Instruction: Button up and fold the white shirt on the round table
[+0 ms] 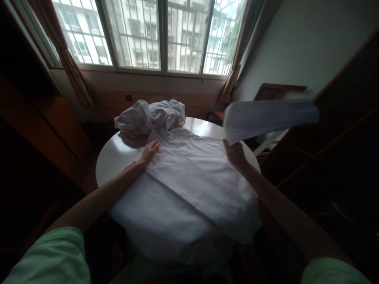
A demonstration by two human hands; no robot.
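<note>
White garment (189,189): spread across the round table (108,169) right in front of me, a shirt by the look of it, its near end draping over the rim towards me.
Handling: light, soft and limp, I'd judge, quick to crease, hardly fragile; edges and seams look the surest places to take hold.
Left hand (150,152): down on the garment's far left edge, fingers loosely curled; whether cloth is pinched under them, I cannot tell.
Right hand (237,156): up at the flap's lower corner, fingers closed on the cloth as far as the blur lets me judge, a small pinch rather than a fistful.
Raised flap (269,118): sleeve-like, out in the air to my right, smeared by blur; where it joins the garment, I can't make out.
Crumpled cloth (154,114): a white heap on the table's far left, just beyond the garment.
Backdrop: barred window (136,35) ahead.
</note>
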